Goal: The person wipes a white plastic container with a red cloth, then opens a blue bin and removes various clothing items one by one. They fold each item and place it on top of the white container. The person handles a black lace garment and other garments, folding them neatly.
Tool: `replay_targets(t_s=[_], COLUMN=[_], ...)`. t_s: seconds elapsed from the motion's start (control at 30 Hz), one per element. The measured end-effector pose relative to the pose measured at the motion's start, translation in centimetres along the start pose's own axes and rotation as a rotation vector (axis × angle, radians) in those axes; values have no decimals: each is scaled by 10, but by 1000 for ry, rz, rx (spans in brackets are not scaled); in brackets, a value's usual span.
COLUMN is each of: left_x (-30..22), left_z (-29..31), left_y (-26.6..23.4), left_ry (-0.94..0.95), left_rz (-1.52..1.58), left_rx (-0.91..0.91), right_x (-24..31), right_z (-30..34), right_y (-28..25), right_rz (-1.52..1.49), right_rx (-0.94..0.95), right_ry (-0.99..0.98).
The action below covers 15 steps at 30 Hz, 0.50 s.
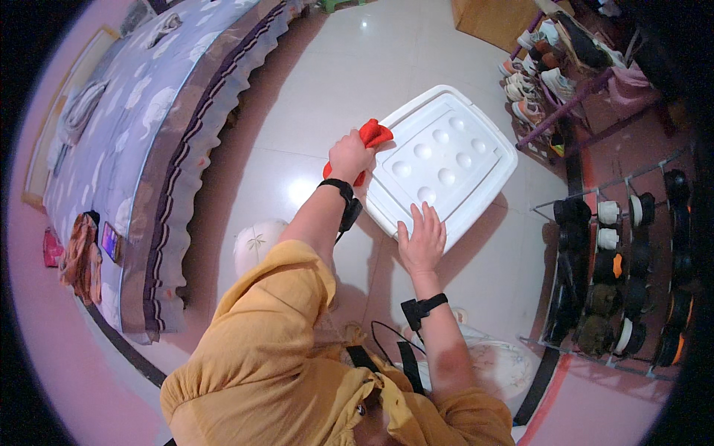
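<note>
A white plastic lid (476,175) with round dimples and a raised rim tops what looks like a storage box in front of me; the box's sides are mostly hidden. My left hand (349,157) is closed around a red cloth (376,134) at the lid's left edge. Part of the cloth hangs below the fingers. My right hand (423,239) has its fingers stretched out over the near edge of the lid, holding nothing. Whether its palm presses on the rim is hard to tell. Both wrists wear black straps.
On the left stands a bed (160,134) with a patterned sheet and frilled skirt; a phone (111,241) lies near its edge. Shoe racks (587,119) full of shoes line the right side. A cardboard-coloured box (491,22) stands at the far end of the tiled floor (297,97).
</note>
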<state>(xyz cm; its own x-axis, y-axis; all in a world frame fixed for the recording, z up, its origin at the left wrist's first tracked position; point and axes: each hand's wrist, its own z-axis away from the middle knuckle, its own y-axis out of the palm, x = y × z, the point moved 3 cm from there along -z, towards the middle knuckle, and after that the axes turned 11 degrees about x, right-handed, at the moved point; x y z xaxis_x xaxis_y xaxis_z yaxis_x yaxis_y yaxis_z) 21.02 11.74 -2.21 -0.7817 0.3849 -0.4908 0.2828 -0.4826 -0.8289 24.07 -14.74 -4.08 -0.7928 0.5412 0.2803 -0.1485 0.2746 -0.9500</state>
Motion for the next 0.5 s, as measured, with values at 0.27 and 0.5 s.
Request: replay_targets(t_s=[0.27,0.5], left_x=[29,47], left_z=[42,85], left_y=[1,9], left_ry=[-137,-182], left_rz=[59,94], left_rx=[-63,-78], right_x=[-11,23], right_z=[-8,-22], right_y=[-17,-13], right_rz=[-192,-103], right_rx=[126,62], right_ry=[-2,-5])
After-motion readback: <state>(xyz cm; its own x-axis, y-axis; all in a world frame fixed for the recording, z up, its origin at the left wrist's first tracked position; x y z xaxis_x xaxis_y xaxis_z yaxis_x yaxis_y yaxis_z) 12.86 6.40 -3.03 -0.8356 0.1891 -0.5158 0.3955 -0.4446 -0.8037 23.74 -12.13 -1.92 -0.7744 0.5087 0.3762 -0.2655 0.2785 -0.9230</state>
